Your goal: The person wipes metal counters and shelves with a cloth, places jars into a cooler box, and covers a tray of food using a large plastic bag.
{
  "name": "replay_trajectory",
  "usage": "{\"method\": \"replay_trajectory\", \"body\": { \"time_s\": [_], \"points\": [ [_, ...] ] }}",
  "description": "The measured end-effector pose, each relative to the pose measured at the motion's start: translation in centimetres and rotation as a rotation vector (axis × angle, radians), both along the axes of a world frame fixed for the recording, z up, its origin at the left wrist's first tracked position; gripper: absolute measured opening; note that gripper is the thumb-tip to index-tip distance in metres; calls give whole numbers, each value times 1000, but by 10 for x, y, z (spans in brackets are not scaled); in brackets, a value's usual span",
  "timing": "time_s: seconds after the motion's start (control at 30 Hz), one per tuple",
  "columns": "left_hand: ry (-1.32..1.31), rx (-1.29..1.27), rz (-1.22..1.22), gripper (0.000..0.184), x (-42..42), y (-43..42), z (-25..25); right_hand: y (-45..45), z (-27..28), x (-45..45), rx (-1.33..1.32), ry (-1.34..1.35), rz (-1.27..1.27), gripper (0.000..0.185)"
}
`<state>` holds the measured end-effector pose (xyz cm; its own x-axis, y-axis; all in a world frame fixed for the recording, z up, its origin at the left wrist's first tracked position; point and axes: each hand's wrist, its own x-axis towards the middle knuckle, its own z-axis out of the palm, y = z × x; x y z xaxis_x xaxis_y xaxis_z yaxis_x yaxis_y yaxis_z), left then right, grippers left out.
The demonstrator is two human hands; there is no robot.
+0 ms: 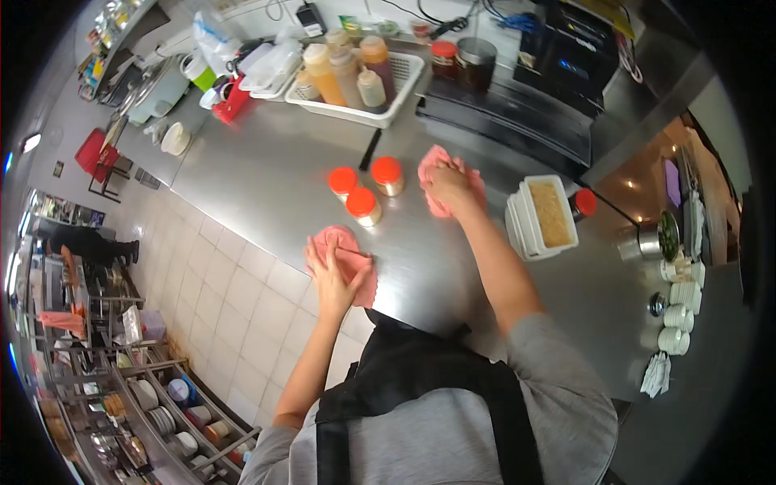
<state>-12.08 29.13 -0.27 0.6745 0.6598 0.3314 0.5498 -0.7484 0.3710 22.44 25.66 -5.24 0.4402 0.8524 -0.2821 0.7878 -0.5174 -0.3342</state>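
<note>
The left hand (330,277) is covering part of a pink cloth (361,289), and the right hand (447,184) is hiding the middle of a second cloth (432,162). One jar (364,214) is overlapping another jar (340,194). A white tub (550,214) is blocking part of a red lid (585,202). The basket (356,115) is concealing the bottoms of the bottles (322,77). The bottom edge is cutting off the grey shirt (436,432). Small shelf items (105,31) are blurring together; a distant person (90,245) is appearing too small to make out.

A commercial kitchen, judging by the steel counter (267,153), squeeze bottles (347,77) and stacked white dishes (685,296)
</note>
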Motion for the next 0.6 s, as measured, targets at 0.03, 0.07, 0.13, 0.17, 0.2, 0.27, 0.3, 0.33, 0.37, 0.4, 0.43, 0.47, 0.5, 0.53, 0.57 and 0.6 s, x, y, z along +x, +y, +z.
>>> {"method": "replay_trajectory", "body": {
  "time_s": [0.03,0.07,0.13,0.17,0.2,0.27,0.3,0.33,0.37,0.4,0.43,0.47,0.5,0.53,0.57,0.6],
  "points": [
    [46,18,18,99,12,11,13,5,45,2,-296,116,78,51],
    [-60,-292,-14,110,23,28,14,5,88,-13,-296,199,-8,68],
    [-227,-689,-104,130,41,59,0,11,52,-25,214,234,75,84],
    [-282,-777,-155,139,49,72,-10,13,39,-30,471,252,115,94],
    [-280,-633,-221,146,58,89,-25,18,41,-39,466,371,138,110],
    [-228,-498,-305,157,70,113,-43,28,21,-47,592,575,97,107],
    [-246,-527,-333,157,74,119,-44,33,13,-48,653,679,76,105],
    [-263,-558,-360,158,78,122,-46,35,12,-53,723,701,65,102],
    [-280,-589,-387,159,84,126,-48,37,10,-57,729,719,23,99],
    [-305,-606,-408,157,90,129,-50,37,9,-61,733,739,-18,96],
    [-330,-628,-422,155,93,128,-53,37,9,-68,730,764,-57,94],
    [-355,-653,-430,153,94,126,-58,35,10,-75,767,694,-37,82],
    [-380,-680,-433,152,93,121,-62,35,8,-78,770,689,-43,80],
    [-355,-643,-442,148,91,117,-62,32,6,-80,772,688,-48,77],
    [-328,-605,-453,144,90,115,-60,29,3,-82,778,687,-54,75],
    [-299,-563,-469,140,89,112,-55,23,5,-85,771,631,-55,71]
  ]
}}
